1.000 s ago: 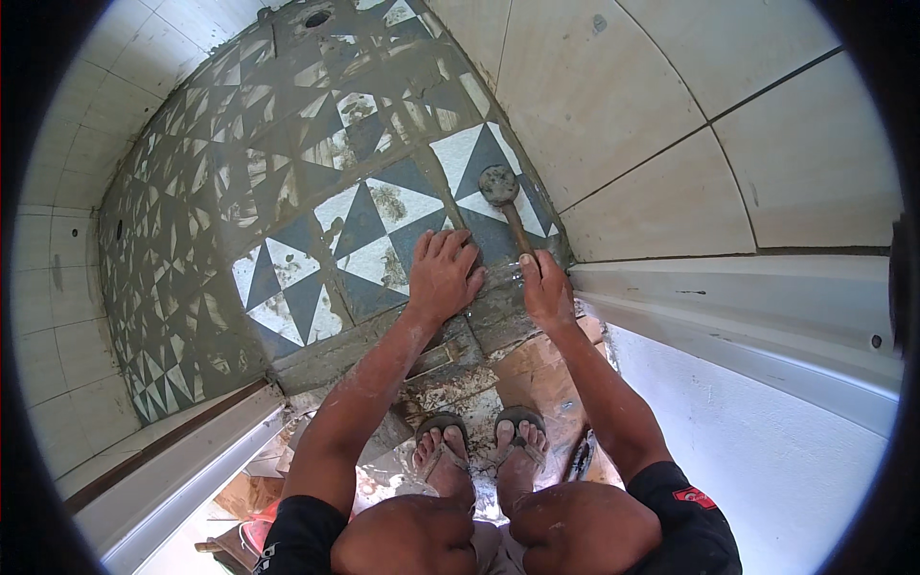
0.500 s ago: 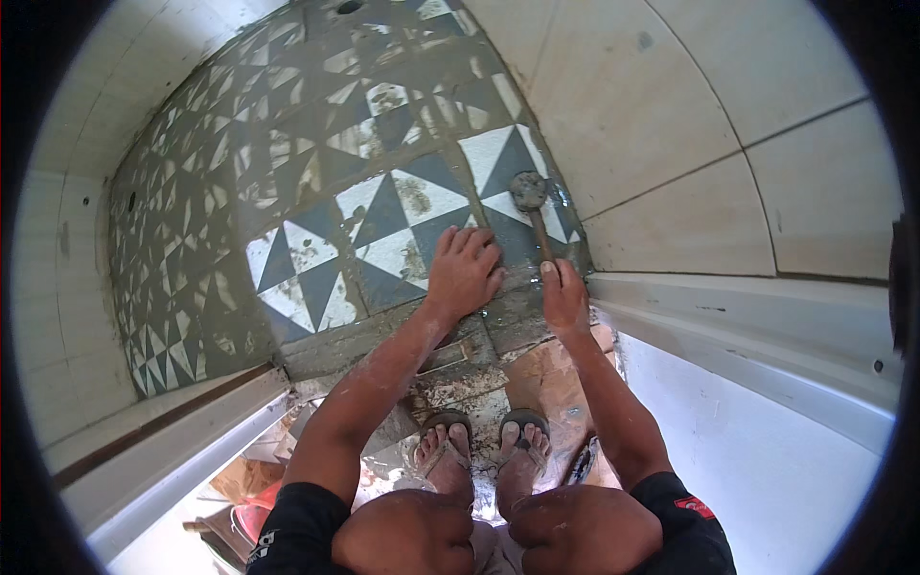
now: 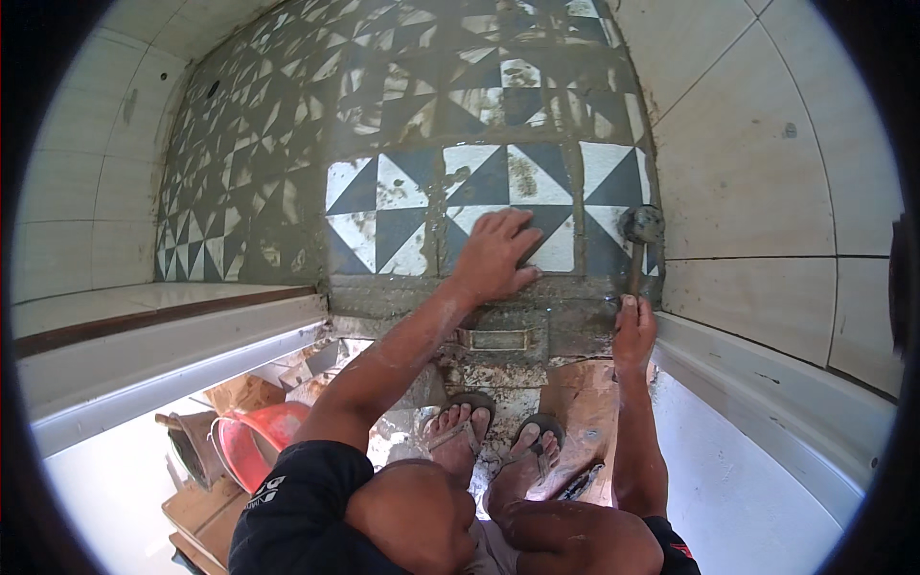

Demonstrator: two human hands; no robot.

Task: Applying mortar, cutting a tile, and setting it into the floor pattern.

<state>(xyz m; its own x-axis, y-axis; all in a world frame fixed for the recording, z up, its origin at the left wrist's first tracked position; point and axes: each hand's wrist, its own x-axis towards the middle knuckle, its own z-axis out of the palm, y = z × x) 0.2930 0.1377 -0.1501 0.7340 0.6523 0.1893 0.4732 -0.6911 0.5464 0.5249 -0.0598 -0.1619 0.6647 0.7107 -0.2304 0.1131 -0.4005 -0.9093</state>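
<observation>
My left hand rests with fingers spread on the lower part of a middle black-and-white triangle-patterned tile, near its front edge. In my right hand is the handle of a mallet, its dark, mud-caked head over the rightmost tile beside the wall. A third clean-faced tile lies to the left. Grey wet mortar is smeared along the joints and over the patterned floor beyond. Below my hands is a cement-covered threshold with a small rectangular fitting.
Beige tiled walls enclose the floor on both sides. White door frames flank me. At lower left lie a red bucket, another container and cardboard pieces. My sandaled feet stand below the threshold on dirty, littered flooring.
The view has turned, straightening the floor. My left hand has moved slightly onto the middle tile. The mallet head has shifted down and toward the right edge of the rightmost tile.
</observation>
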